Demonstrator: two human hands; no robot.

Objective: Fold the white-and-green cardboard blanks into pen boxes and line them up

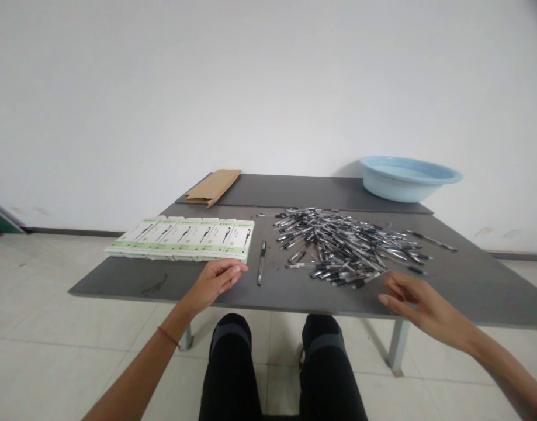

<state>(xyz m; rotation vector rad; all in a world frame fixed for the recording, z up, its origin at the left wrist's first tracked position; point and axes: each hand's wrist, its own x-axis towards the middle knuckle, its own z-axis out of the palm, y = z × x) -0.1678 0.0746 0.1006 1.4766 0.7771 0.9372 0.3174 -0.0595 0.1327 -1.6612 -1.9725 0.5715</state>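
Note:
A large heap of clear pens with black grips and caps (338,240) lies spread over the grey table. One single pen (262,263) rests apart from it, pointing away from me. Left of that pen stands a row of several white and green paper boxes (184,237) printed with a pen picture. My left hand (218,280) hovers at the near edge of the boxes, fingers loosely curled together, with nothing visible in it. My right hand (411,298) is at the heap's near right side, its fingers bent inward and no pen visible in them.
A light blue plastic basin (404,187) stands at the back right. At the back left lies a flat brown paper bag (218,184). The table's near edge (294,307) runs just above my knees, and a white wall rises behind the table.

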